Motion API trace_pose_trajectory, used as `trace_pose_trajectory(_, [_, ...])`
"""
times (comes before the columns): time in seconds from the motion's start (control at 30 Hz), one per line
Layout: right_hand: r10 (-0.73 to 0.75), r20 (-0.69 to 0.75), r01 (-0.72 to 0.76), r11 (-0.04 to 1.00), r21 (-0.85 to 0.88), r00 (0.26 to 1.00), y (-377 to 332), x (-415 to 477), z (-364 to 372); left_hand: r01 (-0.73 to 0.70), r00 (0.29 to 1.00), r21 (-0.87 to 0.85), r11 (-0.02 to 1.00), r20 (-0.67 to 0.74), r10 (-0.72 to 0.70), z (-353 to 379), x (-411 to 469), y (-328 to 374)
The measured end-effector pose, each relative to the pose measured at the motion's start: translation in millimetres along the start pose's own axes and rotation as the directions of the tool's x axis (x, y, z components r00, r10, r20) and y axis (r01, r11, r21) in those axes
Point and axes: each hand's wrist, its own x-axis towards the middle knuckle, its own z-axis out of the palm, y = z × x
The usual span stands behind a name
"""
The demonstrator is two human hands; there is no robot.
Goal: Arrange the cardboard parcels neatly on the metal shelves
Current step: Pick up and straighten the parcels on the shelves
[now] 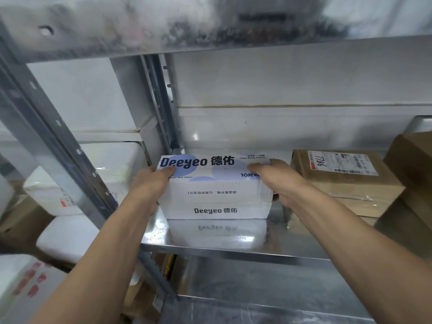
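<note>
A white Deeyeo wet-wipes box (pixel 216 183) rests on top of a second white Deeyeo box (pixel 216 210), which stands on the shiny metal shelf (pixel 210 247). My left hand (pixel 149 183) grips the upper box at its left end, fingers curled over the top edge. My right hand (pixel 278 181) grips its right end the same way, thumb down the side. To the right a brown cardboard parcel (pixel 346 181) with a white shipping label lies flat on the same shelf.
More brown cartons (pixel 413 174) are stacked at the far right. Metal uprights (pixel 58 146) frame the bay on the left, with white bagged parcels (pixel 70 188) beyond them. Another shelf (pixel 210 26) hangs close overhead, and a lower shelf (pixel 268 291) lies beneath.
</note>
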Motion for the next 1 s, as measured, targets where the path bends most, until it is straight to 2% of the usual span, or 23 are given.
trace_pose_trajectory(0.5, [-0.004,-0.014,0.004,1.000,-0.008,1.000,1,1,1,0.021,0.999,-0.012,1.000,-0.029,-0.021,0,-3,0])
trace_pose_trajectory(0.77, [-0.041,0.022,0.041,0.999,0.005,0.999,-2,-6,-1,-0.018,0.999,-0.096,0.995,0.033,0.021,-7,-17,6])
trace_pose_trajectory(0.83, [-0.022,0.013,0.021,0.998,0.056,1.000,-2,-7,0,-0.034,0.998,-0.144,0.989,0.043,0.041,-12,-20,6])
trace_pose_trajectory(1.0, [0.027,0.000,-0.026,0.974,0.226,1.000,3,-4,0,-0.083,0.996,-0.123,0.989,0.021,0.086,-19,-21,-3])
